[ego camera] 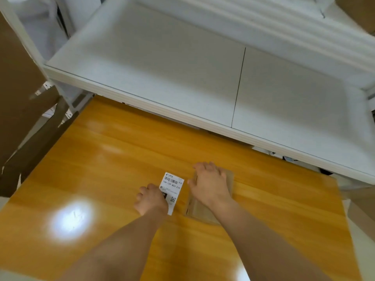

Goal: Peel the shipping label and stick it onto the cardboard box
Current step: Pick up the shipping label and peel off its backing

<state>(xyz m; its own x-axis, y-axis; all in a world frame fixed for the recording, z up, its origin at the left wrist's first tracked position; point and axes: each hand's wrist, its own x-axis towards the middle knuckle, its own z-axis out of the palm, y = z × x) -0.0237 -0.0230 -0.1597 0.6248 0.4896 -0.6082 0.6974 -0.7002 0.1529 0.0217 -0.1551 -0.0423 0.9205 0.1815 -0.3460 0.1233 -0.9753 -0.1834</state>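
My left hand (151, 201) lies on the near left corner of the label (172, 190), knuckles up and fingers curled under, so I cannot tell whether they pinch the paper or only press it. The label lies flat on the table (113, 159), print side up, its long axis running away from me and tilted slightly right; the barcode end points far, the QR code sits toward the near end.

Just right of that grip, my right hand (209, 183) is spread flat on the box (230, 180), palm down, fingers fanned toward the far left corner, pressing rather than grasping. The box is a flat brown cardboard piece, long axis roughly parallel to the label's, and a narrow strip of table separates the two.

Left of my left hand the wood lies open right out to the table's left edge, with a bright glare patch near me. Beyond both hands there is free surface up to the white shelf (182, 63), whose front edge overhangs the table's far side. Brown cardboard (18, 78) leans beyond the left edge.
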